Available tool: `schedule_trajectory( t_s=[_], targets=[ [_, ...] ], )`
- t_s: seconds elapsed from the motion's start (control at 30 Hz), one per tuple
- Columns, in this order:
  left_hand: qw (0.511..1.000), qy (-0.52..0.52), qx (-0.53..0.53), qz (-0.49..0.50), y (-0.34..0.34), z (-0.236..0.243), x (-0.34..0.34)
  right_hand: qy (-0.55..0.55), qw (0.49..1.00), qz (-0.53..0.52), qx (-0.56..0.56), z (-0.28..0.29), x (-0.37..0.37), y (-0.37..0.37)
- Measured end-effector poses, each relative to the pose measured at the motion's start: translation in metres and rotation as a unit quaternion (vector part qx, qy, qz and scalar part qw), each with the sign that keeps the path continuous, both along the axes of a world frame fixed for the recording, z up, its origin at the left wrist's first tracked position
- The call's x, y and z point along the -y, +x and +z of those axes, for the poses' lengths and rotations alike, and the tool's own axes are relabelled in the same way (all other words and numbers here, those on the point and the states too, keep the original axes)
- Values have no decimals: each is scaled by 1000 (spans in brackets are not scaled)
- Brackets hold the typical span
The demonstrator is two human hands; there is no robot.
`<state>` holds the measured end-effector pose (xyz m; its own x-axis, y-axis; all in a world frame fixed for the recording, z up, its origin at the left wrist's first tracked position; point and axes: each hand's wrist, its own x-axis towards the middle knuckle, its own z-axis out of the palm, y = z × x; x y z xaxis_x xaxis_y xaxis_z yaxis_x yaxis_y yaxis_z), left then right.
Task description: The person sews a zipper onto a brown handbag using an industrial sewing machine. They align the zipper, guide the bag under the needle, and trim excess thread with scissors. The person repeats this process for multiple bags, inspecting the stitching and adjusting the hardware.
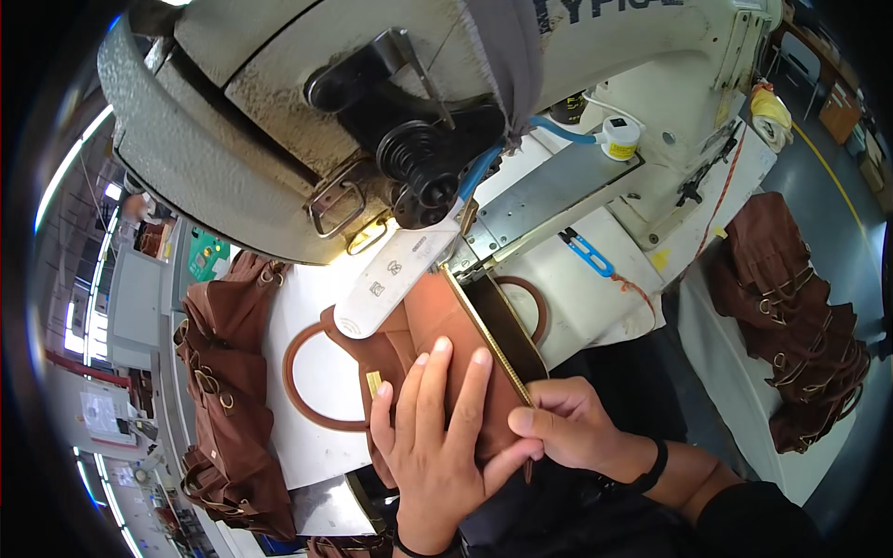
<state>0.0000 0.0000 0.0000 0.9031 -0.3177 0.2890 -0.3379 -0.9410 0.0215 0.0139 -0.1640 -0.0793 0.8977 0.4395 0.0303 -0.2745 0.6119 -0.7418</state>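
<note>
A brown leather handbag [433, 321] lies under the head of a sewing machine [372, 112], its round handles [296, 391] sticking out at either side. Along its opening runs a gold-toothed zipper [493, 339], which leads up to the needle area; the white lamp arm [395, 279] partly covers that spot. My left hand [433, 437] rests flat on the leather, fingers spread. With thumb and bent fingers, my right hand [567, 423] pinches the bag's edge at the zipper's near end.
Brown leather bags are heaped at the left [233, 372] and on a white surface at the right [781, 307]. On the machine table lie a blue thread snipper [588, 253] and an orange cord [637, 290]. A small white bottle [619, 138] stands on the machine bed.
</note>
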Motion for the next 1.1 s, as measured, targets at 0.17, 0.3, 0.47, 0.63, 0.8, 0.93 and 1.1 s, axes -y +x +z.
schedule_trajectory(
  t_s=[0.17, 0.3, 0.47, 0.63, 0.8, 0.93, 1.1],
  targets=[
    [1000, -13, 26, -2, 17, -6, -4, 18, 1000, 1, -14, 3, -5, 19],
    [999, -34, 18, -3, 27, -6, -7, 18, 1000, -2, -9, 4, -9, 31],
    [998, -32, 45, -18, 41, -8, -14, 13, 1000, -7, -4, 6, -15, 45],
    [998, -38, 48, -25, 52, -11, -18, 19, 1000, -12, 5, 5, -19, 57],
    [997, -51, 47, -28, 54, -13, -20, 0, 1000, -8, 13, 7, -20, 60],
    [994, -78, 66, -40, 62, -16, -23, -22, 1000, -14, -2, 8, -23, 69],
    [981, -156, 92, -63, 68, -25, -24, -57, 998, -13, 6, 13, -26, 83]
  ],
)
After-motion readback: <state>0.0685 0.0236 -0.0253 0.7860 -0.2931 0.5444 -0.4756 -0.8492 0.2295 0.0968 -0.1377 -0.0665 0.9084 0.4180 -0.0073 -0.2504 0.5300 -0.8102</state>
